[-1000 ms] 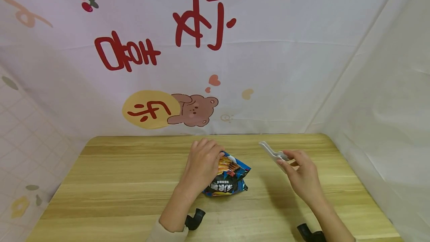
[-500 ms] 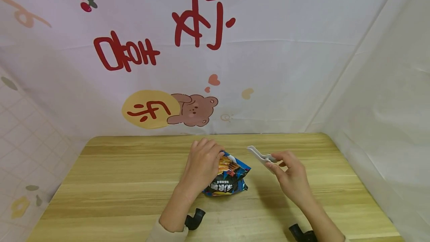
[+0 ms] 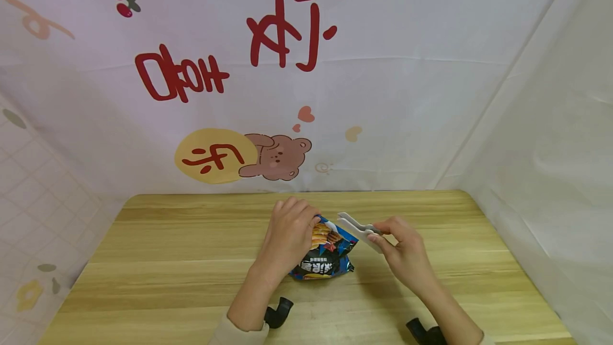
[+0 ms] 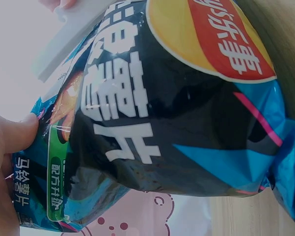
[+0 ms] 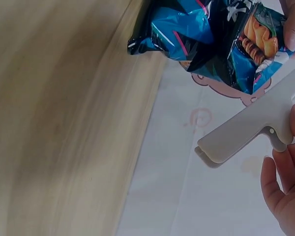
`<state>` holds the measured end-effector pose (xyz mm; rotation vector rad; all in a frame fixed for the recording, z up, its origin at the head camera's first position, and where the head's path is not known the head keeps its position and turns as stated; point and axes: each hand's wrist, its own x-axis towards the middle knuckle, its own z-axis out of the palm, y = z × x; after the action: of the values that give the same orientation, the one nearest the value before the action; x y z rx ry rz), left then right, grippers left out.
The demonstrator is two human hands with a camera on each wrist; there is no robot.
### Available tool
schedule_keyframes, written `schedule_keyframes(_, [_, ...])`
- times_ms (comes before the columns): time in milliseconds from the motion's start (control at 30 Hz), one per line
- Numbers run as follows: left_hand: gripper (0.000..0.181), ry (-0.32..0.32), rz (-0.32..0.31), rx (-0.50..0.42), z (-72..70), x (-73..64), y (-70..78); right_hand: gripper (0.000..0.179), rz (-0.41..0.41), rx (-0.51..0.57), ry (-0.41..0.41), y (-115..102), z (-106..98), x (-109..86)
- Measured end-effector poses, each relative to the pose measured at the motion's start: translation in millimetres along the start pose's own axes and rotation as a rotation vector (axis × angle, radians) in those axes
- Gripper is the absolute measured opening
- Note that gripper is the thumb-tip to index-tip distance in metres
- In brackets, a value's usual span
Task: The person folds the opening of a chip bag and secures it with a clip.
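Note:
A blue and black bag of potato chips (image 3: 318, 261) stands on the table, its puffed lower part toward me. My left hand (image 3: 291, 233) grips its upper edge, which in the left wrist view is folded over, with the thumb (image 4: 20, 132) pressing on the foil. Just right of the bag's top, my right hand (image 3: 407, 254) pinches a white bag clip (image 3: 360, 234) by its short handles. The clip's long bars stand slightly parted and point at the bag. In the right wrist view the clip (image 5: 250, 118) hangs apart from the foil.
The wooden table (image 3: 182, 260) ends at a white printed cloth (image 3: 407, 100) behind it. Cloth also closes off both sides. A black curved piece shows at each wrist, one by the left (image 3: 279, 313) and one by the right (image 3: 423, 331).
My right hand has moved left with the bag clip, bringing its tips up to the chip bag's upper right side. The clip's bars look more parted now. The left hand and bag stay put.

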<state>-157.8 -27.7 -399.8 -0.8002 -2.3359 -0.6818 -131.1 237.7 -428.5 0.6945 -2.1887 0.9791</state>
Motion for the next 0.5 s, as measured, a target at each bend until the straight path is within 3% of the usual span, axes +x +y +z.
schedule_keyframes(500, [0.005, -0.002, 0.008, 0.004, 0.6, -0.2, -1.1, 0.035, -0.042, 0.053, -0.051, -6, 15, 9.3])
